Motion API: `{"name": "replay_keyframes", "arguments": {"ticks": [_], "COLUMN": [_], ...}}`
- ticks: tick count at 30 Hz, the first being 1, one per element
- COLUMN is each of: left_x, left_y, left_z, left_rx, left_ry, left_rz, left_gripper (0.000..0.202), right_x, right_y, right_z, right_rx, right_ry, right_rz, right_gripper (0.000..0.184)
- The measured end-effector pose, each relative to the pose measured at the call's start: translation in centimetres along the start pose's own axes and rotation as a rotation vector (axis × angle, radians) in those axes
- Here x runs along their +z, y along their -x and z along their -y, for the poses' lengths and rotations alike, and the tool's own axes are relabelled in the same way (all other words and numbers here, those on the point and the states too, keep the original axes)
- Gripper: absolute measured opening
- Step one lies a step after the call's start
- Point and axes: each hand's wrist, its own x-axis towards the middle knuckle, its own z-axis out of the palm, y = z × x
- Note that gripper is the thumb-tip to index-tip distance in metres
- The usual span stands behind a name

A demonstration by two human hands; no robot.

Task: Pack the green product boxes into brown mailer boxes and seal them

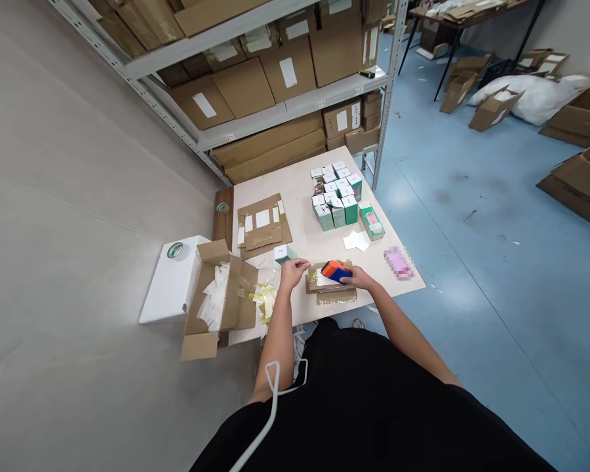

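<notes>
My right hand [356,276] grips a boxy orange-and-blue thing [336,271] by its blue end; its exact kind is unclear. Beneath it lie flat cardboard pieces [337,297] with tape on them, near the table's front edge. To the left, my left hand [294,270] has thumb and fingers pinched together. Whatever it may hold is too small to make out. Just behind that hand stands a small white-and-green box [283,254]. White paper pieces [357,240] lie beyond my right hand.
Several green-and-white boxes [337,196] stand grouped at the back right, beside one lying green box [372,221]. A blurred pink item [398,263] is near the right edge. Flattened cardboard [264,226], an open carton [221,295] and crumpled yellow tape [264,298] are leftward. Shelving [285,108] rises behind.
</notes>
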Motion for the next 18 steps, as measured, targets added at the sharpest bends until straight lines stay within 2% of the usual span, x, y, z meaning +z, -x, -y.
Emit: {"name": "replay_keyframes", "arguments": {"ticks": [4,11,14,18], "left_x": [0.4,2.0,2.4,2.8], "left_y": [-0.2,0.6,1.0,1.7], "left_z": [2.8,7.4,8.9,10.6], "left_rx": [-0.133,-0.278,-0.309,-0.340], "left_ry": [0.036,0.130,0.183,0.212], "left_rz": [-0.076,-0.133,-0.169,-0.190], "left_gripper": [0.020,0.015,0.018,0.019], "right_x": [-0.3,1.6,2.1,2.8], "right_y": [-0.8,-2.0,-2.9,-3.9], "right_z": [1.3,2.0,2.7,4.2], "right_rx": [0.027,0.124,0.157,0.179], "right_ry": [0.163,0.459,0.569,0.760], "right_rz": [-0.078,-0.138,-0.110,-0.008], "right_gripper": [0.045,0.046,0.051,0.062]}}
